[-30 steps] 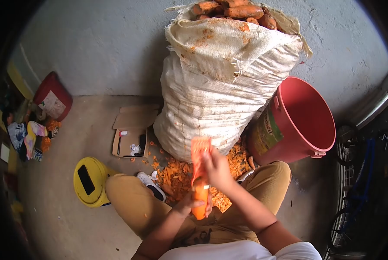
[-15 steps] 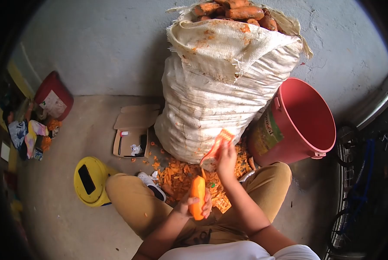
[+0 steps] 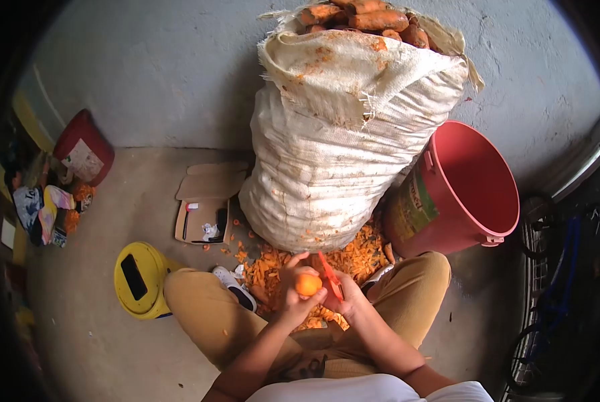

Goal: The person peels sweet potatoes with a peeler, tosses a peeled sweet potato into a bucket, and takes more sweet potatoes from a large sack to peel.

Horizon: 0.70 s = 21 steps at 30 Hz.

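My left hand (image 3: 296, 296) is wrapped round a peeled carrot (image 3: 308, 285), whose bright orange end points up at me. Close beside it on the right, my right hand (image 3: 345, 295) grips a red-orange peeler (image 3: 330, 275). The peeler's head is too small and blurred to tell whether it touches the carrot. Below both hands a heap of carrot peelings (image 3: 360, 258) covers the floor between my legs. Just beyond the heap stands a big white woven sack (image 3: 333, 154), and unpeeled carrots (image 3: 379, 19) fill its open top.
A red bucket (image 3: 477, 184) stands right of the sack. To the left are an open cardboard box (image 3: 196, 213) with small items and a yellow bucket (image 3: 156, 305) with a phone (image 3: 134, 278) on its lid. A bicycle (image 3: 558, 281) is at the far right.
My right hand has come down and toward me with the peeler. In my left hand the carrot has turned from lengthwise to end-on.
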Tool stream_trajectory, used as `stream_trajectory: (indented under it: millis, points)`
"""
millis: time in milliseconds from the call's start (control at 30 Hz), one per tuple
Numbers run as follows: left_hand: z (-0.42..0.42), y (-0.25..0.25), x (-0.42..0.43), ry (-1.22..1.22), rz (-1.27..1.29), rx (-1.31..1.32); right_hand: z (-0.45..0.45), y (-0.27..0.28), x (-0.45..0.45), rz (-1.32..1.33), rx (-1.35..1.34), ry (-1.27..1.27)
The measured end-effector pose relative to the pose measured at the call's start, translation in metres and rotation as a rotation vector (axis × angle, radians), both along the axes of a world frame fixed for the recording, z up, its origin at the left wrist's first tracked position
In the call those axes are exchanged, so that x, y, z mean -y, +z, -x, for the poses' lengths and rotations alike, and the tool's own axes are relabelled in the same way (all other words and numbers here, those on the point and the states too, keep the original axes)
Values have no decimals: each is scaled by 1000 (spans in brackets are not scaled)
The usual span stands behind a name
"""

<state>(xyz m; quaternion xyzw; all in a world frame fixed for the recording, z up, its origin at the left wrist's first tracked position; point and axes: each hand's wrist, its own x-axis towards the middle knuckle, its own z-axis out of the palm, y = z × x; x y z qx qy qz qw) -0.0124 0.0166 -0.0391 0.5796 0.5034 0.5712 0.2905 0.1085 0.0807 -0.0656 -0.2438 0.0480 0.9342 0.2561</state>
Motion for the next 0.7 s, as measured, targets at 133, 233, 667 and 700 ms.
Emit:
stream_trajectory:
  millis: [133, 233, 667, 700]
  points:
    - [-19, 1, 20, -225, 257, 484, -11, 8, -20, -57, 102, -198]
    - [-28, -15, 30, -329, 581, 918, -11, 28, -24, -174, 183, -218]
    - [-6, 14, 8, -7, 332, -312, -9, 24, -26, -111, 163, -297]
    - [-7, 15, 7, -12, 308, -314, -8, 22, -25, -113, 148, -309]
